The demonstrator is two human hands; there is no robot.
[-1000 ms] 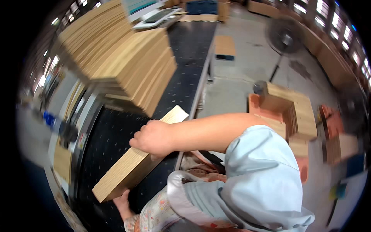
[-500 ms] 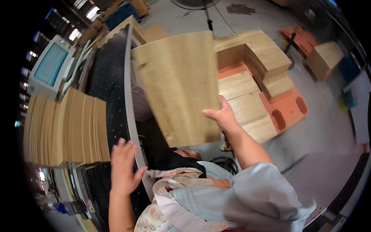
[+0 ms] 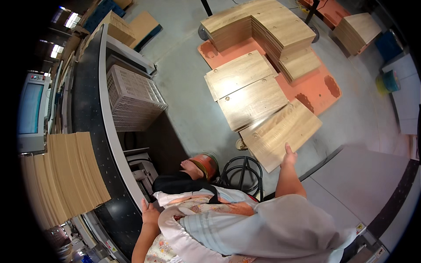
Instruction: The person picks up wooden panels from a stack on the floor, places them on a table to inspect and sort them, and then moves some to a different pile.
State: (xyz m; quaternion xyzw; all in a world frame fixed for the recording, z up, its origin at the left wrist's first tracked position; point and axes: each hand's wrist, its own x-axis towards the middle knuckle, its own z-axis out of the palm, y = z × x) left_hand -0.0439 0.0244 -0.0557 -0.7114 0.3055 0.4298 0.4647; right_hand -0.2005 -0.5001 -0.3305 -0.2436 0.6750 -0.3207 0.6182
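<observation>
My right hand (image 3: 288, 158) is closed on the near edge of a wood-grain panel (image 3: 283, 131), thumb on top and the other fingers hidden beneath. The panel is tilted beside the nearest of the light wood-grain panels (image 3: 253, 103) at the orange pallet (image 3: 326, 97), its far edge touching or overlapping them. At the lower left, my left hand (image 3: 150, 213) rests on the pale rim (image 3: 117, 151) of the black-topped table, fingers stretched out and holding nothing.
Brown boards (image 3: 74, 171) stand stacked on the black table (image 3: 87, 92), near a monitor (image 3: 31, 108). Taller panel stacks (image 3: 287, 26) occupy the pallet's far side. A white plastic crate (image 3: 133, 98), a reddish bucket (image 3: 205, 164) and a coiled black hose (image 3: 242, 171) are nearby.
My right hand has swung the panel from upright in front of me down and right, beside the panels at the pallet. My left hand has come down onto the table rim. The view has shifted.
</observation>
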